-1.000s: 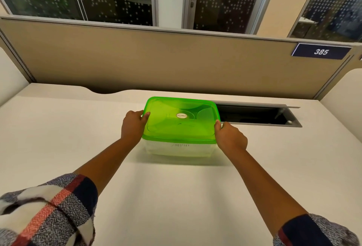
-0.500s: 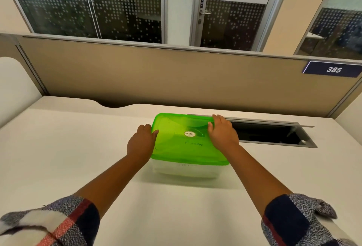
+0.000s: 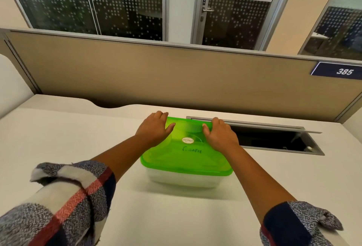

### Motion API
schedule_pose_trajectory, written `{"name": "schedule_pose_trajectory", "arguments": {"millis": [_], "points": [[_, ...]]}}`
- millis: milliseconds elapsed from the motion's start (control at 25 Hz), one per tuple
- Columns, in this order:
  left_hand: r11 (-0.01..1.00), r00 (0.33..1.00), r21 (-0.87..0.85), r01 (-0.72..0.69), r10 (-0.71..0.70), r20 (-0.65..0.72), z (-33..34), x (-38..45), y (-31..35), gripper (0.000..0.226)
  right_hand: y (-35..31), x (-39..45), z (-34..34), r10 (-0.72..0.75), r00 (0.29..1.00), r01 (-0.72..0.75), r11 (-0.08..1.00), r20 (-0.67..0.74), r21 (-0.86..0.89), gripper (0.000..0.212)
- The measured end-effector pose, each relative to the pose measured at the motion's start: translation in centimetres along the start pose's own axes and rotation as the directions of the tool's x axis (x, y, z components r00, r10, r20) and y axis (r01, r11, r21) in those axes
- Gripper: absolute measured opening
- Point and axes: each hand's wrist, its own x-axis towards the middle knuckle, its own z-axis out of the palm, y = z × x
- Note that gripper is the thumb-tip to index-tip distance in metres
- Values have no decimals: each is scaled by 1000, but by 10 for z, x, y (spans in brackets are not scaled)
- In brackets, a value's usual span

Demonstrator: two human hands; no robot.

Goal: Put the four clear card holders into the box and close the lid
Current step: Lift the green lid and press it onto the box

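Head view: lid-closing step, both hands pressing on the far end of the lid.

My left hand (image 3: pixel 154 130) and right hand (image 3: pixel 220 135) lay flat and spread, well apart, on the far corners of the green lid (image 3: pixel 186 159), clamped on nothing. The box (image 3: pixel 182 180) stood mid-tabletop (image 3: pixel 68 134), just beside the cable slot (image 3: pixel 274 140). I could not see the card holders through its cloudy wall. The lid appeared seated; next, I judged, the near edge needed pressing.
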Motion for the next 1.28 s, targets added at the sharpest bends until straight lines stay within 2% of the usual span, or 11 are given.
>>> {"name": "schedule_pose_trajectory", "arguments": {"millis": [200,280,400,480,600,880,1000,1080,1160,1240,1280], "points": [[993,993,-1,115,-115,20,0,22,5,54,-1,19,-2,-8,1000,8,1000,-2,-25,44],[980,981,-67,189,-186,58,-2,32,3,53,1,27,-1,18,1000,-18,1000,13,16,45],[928,929,-148,341,-310,203,0,51,-5,39,5,39,-2,113,991,-121,987,78,108,49],[902,890,-132,412,-367,271,-1,57,-7,34,5,46,-3,182,975,-198,971,126,135,50],[910,881,-90,404,-360,307,-1,60,-6,34,6,51,-3,234,959,-254,961,162,112,51],[880,858,-140,454,-389,337,-3,59,-5,31,8,57,0,255,950,-274,958,182,88,50],[902,875,-110,417,-366,316,-3,58,-5,31,7,55,0,266,951,-285,951,158,116,48],[930,900,-64,361,-330,285,-2,56,-6,31,3,49,-1,214,977,-215,968,23,128,42],[947,911,-14,321,-305,277,0,55,-6,31,-1,35,-2,44,988,-40,999,-149,31,34],[950,915,4,311,-301,269,0,54,-6,31,-2,14,1,-114,977,102,992,-182,-76,31],[952,916,17,307,-300,266,-1,53,-4,31,-1,3,3,-136,980,124,989,-147,-86,35]]}}
